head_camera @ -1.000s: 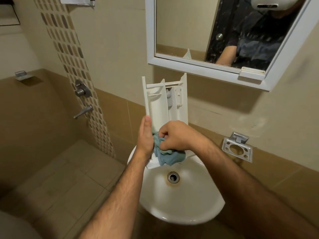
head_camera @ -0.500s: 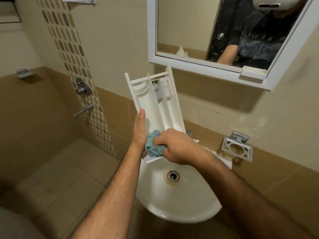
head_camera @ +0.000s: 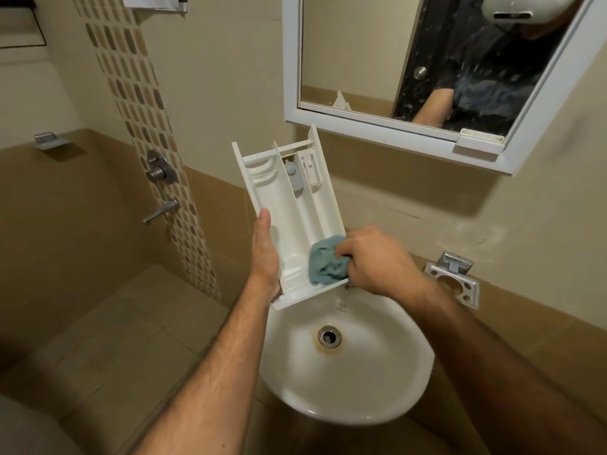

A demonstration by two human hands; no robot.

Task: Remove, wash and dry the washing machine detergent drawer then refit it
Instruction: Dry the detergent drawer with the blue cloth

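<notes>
Beige-tiled bathroom, white round basin (head_camera: 345, 372) | left hand (head_camera: 264, 254) grips white plastic detergent drawer (head_camera: 292, 221) tilted over basin, likely so drips drain | right hand (head_camera: 374, 261) pinches crumpled blue-green cloth (head_camera: 326, 264), drying right compartment

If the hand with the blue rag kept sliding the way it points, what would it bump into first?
The right hand points leftward across the drawer, pushing the rag. It would probably meet the divider rib between compartments first, then the left hand; depth is hard to judge.

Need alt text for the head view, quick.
Left hand holds a white detergent drawer tilted over a white basin, while the right hand presses a blue cloth into its near end. A mirror hangs above.
</notes>
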